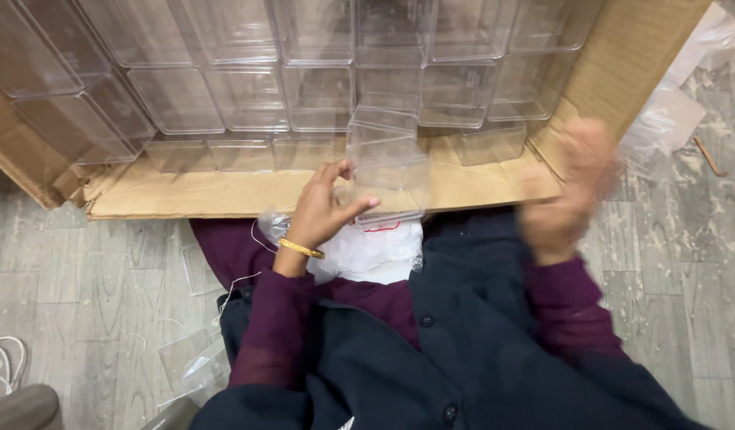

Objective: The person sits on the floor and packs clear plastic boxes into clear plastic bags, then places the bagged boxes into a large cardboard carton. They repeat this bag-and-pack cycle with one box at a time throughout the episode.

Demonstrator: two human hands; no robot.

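Observation:
My left hand (323, 205) grips a clear plastic box (386, 163) by its left side, thumb across the front, just above my lap. A gold bangle sits on that wrist. My right hand (569, 191) is blurred by motion to the right of the box, over the cardboard flap, and appears to hold nothing. Behind the held box, an open cardboard carton (495, 187) holds rows of several identical clear plastic boxes (248, 95). A white plastic bag (367, 251) lies on my lap under the held box.
Clear plastic wrappers (674, 119) lie on the grey wood-pattern floor at the right, beside a small brown stick (708, 156). More clear film (194, 350) lies at the lower left. White cable (5, 362) curls at the left edge.

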